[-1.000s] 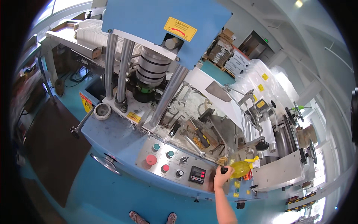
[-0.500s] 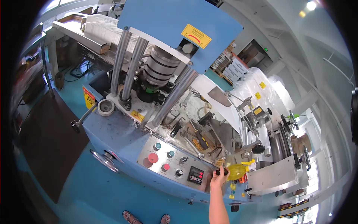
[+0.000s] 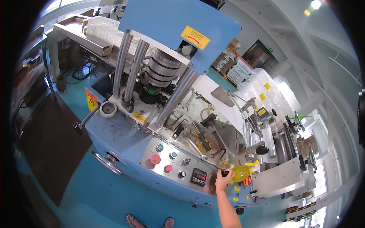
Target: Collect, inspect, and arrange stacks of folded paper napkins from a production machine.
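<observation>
My right hand [image 3: 221, 181] reaches up from the lower edge to the front right corner of a blue machine [image 3: 125, 140]. Its fingers are closed around a small black knob or cap [image 3: 225, 173] next to a clear yellow bottle [image 3: 241, 173] that lies on the machine's deck. The bottle has a yellow nozzle pointing right. My left hand is out of the picture. Just left of my hand sits the grey control panel [image 3: 178, 167] with red and green buttons and a small black display.
Tall steel columns [image 3: 129, 68] and a blue head rise over the deck. A handwheel [image 3: 107, 163] sticks out at the front left. A dark mat [image 3: 49, 144] lies on the teal floor. White paper stacks [image 3: 110, 34] and stacked boxes [image 3: 237, 70] stand behind. My sandalled feet [image 3: 150, 221] show below.
The view has shifted down and right across the machine. My right hand stays at the yellow bottle, and its fingers have settled on the black knob beside it.
</observation>
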Demonstrator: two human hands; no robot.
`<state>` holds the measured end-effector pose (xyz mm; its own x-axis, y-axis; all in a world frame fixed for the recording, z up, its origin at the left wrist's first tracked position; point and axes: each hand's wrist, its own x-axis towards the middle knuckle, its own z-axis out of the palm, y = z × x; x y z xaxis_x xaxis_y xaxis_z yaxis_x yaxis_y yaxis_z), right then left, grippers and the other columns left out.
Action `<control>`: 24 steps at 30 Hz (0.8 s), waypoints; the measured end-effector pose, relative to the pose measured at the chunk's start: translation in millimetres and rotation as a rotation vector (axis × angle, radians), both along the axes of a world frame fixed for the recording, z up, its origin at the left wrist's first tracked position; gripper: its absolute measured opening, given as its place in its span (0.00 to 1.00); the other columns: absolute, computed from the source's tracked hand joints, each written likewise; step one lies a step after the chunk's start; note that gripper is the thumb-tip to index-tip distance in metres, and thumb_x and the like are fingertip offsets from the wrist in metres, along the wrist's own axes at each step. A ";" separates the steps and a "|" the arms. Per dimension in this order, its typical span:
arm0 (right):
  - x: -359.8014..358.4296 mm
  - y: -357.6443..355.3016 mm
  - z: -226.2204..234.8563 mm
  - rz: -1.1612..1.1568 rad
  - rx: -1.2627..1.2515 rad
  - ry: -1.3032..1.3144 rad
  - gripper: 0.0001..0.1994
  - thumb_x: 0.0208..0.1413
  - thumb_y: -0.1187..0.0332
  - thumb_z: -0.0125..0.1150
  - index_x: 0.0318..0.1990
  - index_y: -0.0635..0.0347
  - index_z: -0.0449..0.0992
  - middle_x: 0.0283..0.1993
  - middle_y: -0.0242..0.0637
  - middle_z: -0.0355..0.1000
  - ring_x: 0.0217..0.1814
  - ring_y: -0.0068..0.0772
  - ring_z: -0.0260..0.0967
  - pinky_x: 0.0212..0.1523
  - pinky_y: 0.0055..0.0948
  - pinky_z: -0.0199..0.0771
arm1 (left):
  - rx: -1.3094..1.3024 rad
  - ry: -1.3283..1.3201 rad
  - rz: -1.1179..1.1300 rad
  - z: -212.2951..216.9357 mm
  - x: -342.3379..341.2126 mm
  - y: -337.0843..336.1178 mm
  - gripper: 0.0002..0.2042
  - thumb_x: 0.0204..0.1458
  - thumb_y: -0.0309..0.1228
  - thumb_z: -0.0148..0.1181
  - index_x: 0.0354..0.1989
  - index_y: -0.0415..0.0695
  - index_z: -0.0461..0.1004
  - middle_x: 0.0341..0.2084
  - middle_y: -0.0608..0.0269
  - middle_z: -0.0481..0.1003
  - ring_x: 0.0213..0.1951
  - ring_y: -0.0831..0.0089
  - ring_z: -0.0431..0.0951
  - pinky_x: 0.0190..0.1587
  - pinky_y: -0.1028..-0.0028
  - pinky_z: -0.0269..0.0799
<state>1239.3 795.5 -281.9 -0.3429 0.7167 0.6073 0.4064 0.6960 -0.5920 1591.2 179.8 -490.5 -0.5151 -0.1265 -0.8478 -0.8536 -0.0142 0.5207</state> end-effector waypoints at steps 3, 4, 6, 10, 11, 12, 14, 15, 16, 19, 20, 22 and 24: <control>2.4 -1.1 3.5 0.010 -0.019 0.007 0.16 0.38 0.78 0.63 0.33 0.62 0.62 0.39 0.43 0.55 0.39 0.45 0.58 0.42 0.35 0.61 | -0.009 0.005 -0.006 -0.8 0.2 0.8 0.15 0.50 0.34 0.60 0.45 0.42 0.70 0.25 0.68 0.70 0.25 0.80 0.65 0.27 0.76 0.64; 1.9 -3.0 5.8 0.013 -0.019 0.010 0.16 0.38 0.78 0.63 0.33 0.62 0.62 0.39 0.43 0.55 0.39 0.45 0.58 0.42 0.35 0.61 | -0.013 0.007 -0.008 -0.8 0.7 1.0 0.15 0.50 0.34 0.60 0.45 0.42 0.70 0.25 0.67 0.70 0.26 0.79 0.65 0.27 0.76 0.64; 0.3 -7.1 8.7 0.006 -0.016 0.012 0.15 0.39 0.77 0.63 0.32 0.62 0.62 0.37 0.42 0.56 0.39 0.42 0.58 0.43 0.35 0.60 | -0.022 0.006 -0.011 -0.8 2.0 1.1 0.15 0.50 0.34 0.60 0.45 0.42 0.70 0.26 0.67 0.70 0.26 0.79 0.65 0.28 0.76 0.64; 0.6 -6.5 8.5 0.024 -0.039 0.017 0.15 0.39 0.77 0.63 0.32 0.62 0.62 0.37 0.42 0.56 0.39 0.43 0.58 0.43 0.34 0.60 | -0.042 0.011 -0.015 -0.1 4.3 1.7 0.16 0.50 0.34 0.60 0.45 0.42 0.70 0.26 0.67 0.70 0.26 0.79 0.65 0.28 0.76 0.65; 1.3 -5.5 6.9 0.026 -0.047 0.017 0.15 0.39 0.77 0.63 0.32 0.62 0.62 0.38 0.42 0.56 0.39 0.43 0.58 0.43 0.35 0.60 | -0.045 0.010 -0.019 -0.8 4.0 1.1 0.16 0.50 0.34 0.60 0.45 0.42 0.70 0.26 0.67 0.70 0.26 0.79 0.66 0.28 0.76 0.65; 2.0 -4.3 5.0 0.028 -0.056 0.015 0.15 0.39 0.77 0.64 0.32 0.62 0.62 0.38 0.42 0.56 0.40 0.43 0.57 0.44 0.35 0.60 | -0.049 0.009 -0.022 -1.3 4.1 0.4 0.16 0.50 0.34 0.60 0.46 0.42 0.70 0.26 0.67 0.70 0.26 0.79 0.66 0.28 0.76 0.65; 3.4 -1.1 1.4 0.043 0.016 0.001 0.16 0.40 0.77 0.64 0.34 0.61 0.62 0.38 0.41 0.57 0.38 0.40 0.59 0.41 0.33 0.61 | -0.055 0.003 -0.027 -2.3 5.2 -1.1 0.16 0.50 0.34 0.60 0.46 0.42 0.70 0.27 0.67 0.71 0.27 0.79 0.66 0.29 0.75 0.65; 5.4 4.0 0.0 0.058 0.088 -0.012 0.16 0.41 0.77 0.64 0.35 0.60 0.62 0.38 0.39 0.57 0.37 0.37 0.60 0.39 0.31 0.63 | -0.056 -0.001 -0.029 -1.9 7.5 1.3 0.16 0.50 0.34 0.60 0.46 0.42 0.70 0.27 0.66 0.71 0.27 0.78 0.66 0.29 0.75 0.65; 9.4 14.4 -10.0 0.061 0.090 -0.015 0.16 0.41 0.77 0.64 0.35 0.60 0.62 0.38 0.39 0.57 0.37 0.37 0.60 0.39 0.31 0.63 | -0.058 -0.005 -0.030 -1.4 9.9 3.7 0.16 0.50 0.34 0.60 0.46 0.42 0.70 0.27 0.66 0.71 0.27 0.78 0.66 0.29 0.75 0.65; 15.6 27.1 -22.5 0.082 -0.320 0.205 0.18 0.44 0.77 0.63 0.40 0.57 0.60 0.37 0.34 0.59 0.31 0.27 0.61 0.31 0.23 0.64 | -0.057 -0.024 -0.044 -1.8 15.9 8.1 0.16 0.50 0.34 0.60 0.46 0.42 0.70 0.27 0.66 0.71 0.27 0.78 0.66 0.29 0.75 0.65; 1.4 4.3 -10.6 0.117 -0.496 0.338 0.18 0.43 0.77 0.64 0.39 0.58 0.61 0.38 0.35 0.58 0.36 0.30 0.59 0.37 0.28 0.62 | -0.076 -0.034 -0.031 1.7 23.0 6.5 0.16 0.50 0.34 0.60 0.46 0.42 0.70 0.27 0.66 0.71 0.27 0.78 0.66 0.29 0.75 0.65; -7.1 -9.3 -1.8 0.139 -0.667 0.470 0.17 0.42 0.76 0.64 0.38 0.59 0.62 0.39 0.36 0.56 0.42 0.32 0.58 0.43 0.32 0.61 | -0.092 -0.047 -0.031 4.9 29.5 4.8 0.16 0.50 0.34 0.60 0.46 0.41 0.70 0.28 0.66 0.71 0.27 0.78 0.66 0.30 0.75 0.66; -5.8 -8.2 -0.2 0.095 -0.603 0.414 0.17 0.42 0.77 0.64 0.37 0.60 0.62 0.40 0.37 0.56 0.42 0.33 0.57 0.43 0.31 0.60 | -0.095 -0.057 -0.047 4.9 30.6 4.2 0.16 0.50 0.34 0.60 0.46 0.41 0.70 0.28 0.66 0.71 0.28 0.78 0.66 0.30 0.75 0.66</control>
<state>1233.5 787.2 -282.0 -0.2484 0.9456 0.2099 0.0211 0.2219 -0.9748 1621.8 184.0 -485.6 -0.4732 -0.1846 -0.8614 -0.8807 0.0732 0.4681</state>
